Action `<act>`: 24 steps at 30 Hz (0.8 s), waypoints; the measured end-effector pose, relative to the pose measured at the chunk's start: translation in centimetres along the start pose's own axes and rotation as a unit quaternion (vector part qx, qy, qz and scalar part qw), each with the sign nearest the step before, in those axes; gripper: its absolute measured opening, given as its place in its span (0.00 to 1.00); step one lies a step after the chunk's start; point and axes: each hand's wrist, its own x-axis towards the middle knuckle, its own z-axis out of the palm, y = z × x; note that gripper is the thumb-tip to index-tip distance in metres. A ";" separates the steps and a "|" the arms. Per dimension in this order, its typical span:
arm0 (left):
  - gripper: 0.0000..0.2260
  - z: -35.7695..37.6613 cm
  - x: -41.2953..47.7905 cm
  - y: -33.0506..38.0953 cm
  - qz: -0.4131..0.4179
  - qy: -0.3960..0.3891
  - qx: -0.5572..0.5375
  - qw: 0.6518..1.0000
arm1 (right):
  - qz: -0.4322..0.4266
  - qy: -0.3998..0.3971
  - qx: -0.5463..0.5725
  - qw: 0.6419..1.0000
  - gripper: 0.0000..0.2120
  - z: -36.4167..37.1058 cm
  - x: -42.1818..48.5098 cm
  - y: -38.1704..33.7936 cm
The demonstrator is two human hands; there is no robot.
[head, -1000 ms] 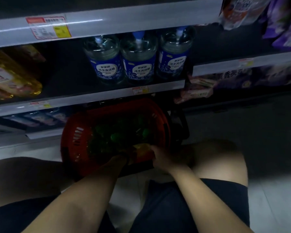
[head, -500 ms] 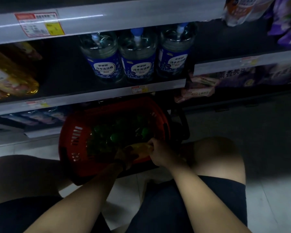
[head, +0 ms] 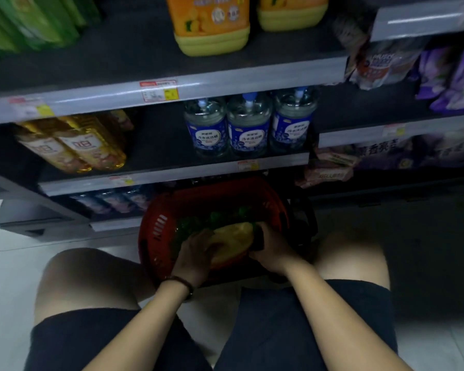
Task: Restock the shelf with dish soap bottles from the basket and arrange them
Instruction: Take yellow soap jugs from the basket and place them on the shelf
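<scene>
- Since half a second ago our view has tipped upward to take in a top shelf (head: 225, 88), and the yellow bottle (head: 233, 241) sits a little higher in the basket (head: 156, 231).
- Our left hand (head: 194, 254) curls over the bottle's left end. Our right hand (head: 275, 250) grips the right end, fingers wrapped over a dark part there.
- We hold one yellow bottle. It lies on its side, long axis running from left hand to right hand, the right end slightly farther from us. We cannot tell which end is the cap.
- It hangs between our hands, over the near part of the one red basket.
- Just beyond our fingertips lie green bottles (head: 198, 223) in the basket, too dark to count.
- Well above our hands, three blue-label bottles (head: 248, 129) stand upright side by side on the shelf (head: 172, 174).
- Up and left of our left hand lean two golden bottles (head: 73, 145).
- Higher still stand two orange jugs (head: 212, 22).
- One bracelet (head: 180, 283) circles our left wrist.
</scene>
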 end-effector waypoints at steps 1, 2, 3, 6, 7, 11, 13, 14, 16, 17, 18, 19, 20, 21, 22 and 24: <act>0.19 -0.9 -0.5 0.4 0.016 0.016 0.001 1.000 | -0.011 0.003 0.008 1.000 0.42 -0.3 -0.7 -0.5; 0.18 -1.9 -1.0 1.0 0.035 0.034 0.002 0.999 | -0.024 0.006 0.020 0.999 0.43 -0.6 -1.2 -1.0; 0.15 -2.9 -1.4 1.5 0.057 0.049 -0.005 0.997 | -0.043 0.009 0.035 0.998 0.44 -1.0 -1.8 -1.5; 0.03 -6.2 -2.6 3.5 0.117 0.089 -0.017 0.989 | -0.097 0.006 0.118 0.988 0.43 -1.5 -3.4 -3.4; 0.01 -7.5 -3.0 4.4 0.137 0.104 -0.005 0.985 | -0.116 0.016 0.149 0.982 0.43 -1.7 -3.8 -3.9; 0.02 -12.2 -3.8 9.2 0.177 0.104 -0.005 0.979 | -0.194 0.073 0.191 0.959 0.40 -3.0 -4.7 -6.5; 0.02 -14.6 -4.3 12.0 0.205 0.107 -0.018 0.973 | -0.224 0.080 0.213 0.948 0.39 -4.7 -5.3 -8.3; 0.02 -15.5 -4.4 13.0 0.217 0.110 -0.023 0.970 | -0.230 0.076 0.223 0.944 0.41 -5.4 -5.5 -8.9; 0.02 -17.5 -4.6 15.4 0.238 0.124 -0.027 0.963 | -0.245 0.083 0.222 0.940 0.41 -7.3 -6.3 -10.3; 0.04 -18.3 -4.7 16.5 0.240 0.130 -0.031 0.961 | -0.251 0.093 0.218 0.938 0.39 -8.1 -6.7 -10.8; 0.06 -19.2 -4.9 17.7 0.242 0.136 -0.038 0.960 | -0.261 0.101 0.217 0.935 0.38 -9.0 -7.3 -11.4; 0.07 -20.0 -5.1 19.0 0.247 0.141 -0.042 0.958 | -0.270 0.107 0.216 0.932 0.37 -9.9 -8.0 -12.1; 0.09 -20.7 -5.3 20.2 0.257 0.149 -0.041 0.954 | -0.279 0.111 0.214 0.930 0.36 -10.9 -8.6 -12.8; 0.10 -21.3 -5.6 21.4 0.271 0.156 -0.035 0.949 | -0.287 0.110 0.219 0.926 0.34 -11.8 -9.2 -13.6; 0.11 -21.9 -5.9 22.5 0.284 0.162 -0.033 0.944 | -0.295 0.111 0.229 0.921 0.33 -12.6 -9.6 -14.1; 0.12 -22.9 -6.2 24.6 0.312 0.176 -0.046 0.932 | -0.307 0.128 0.250 0.909 0.29 -14.2 -10.5 -15.1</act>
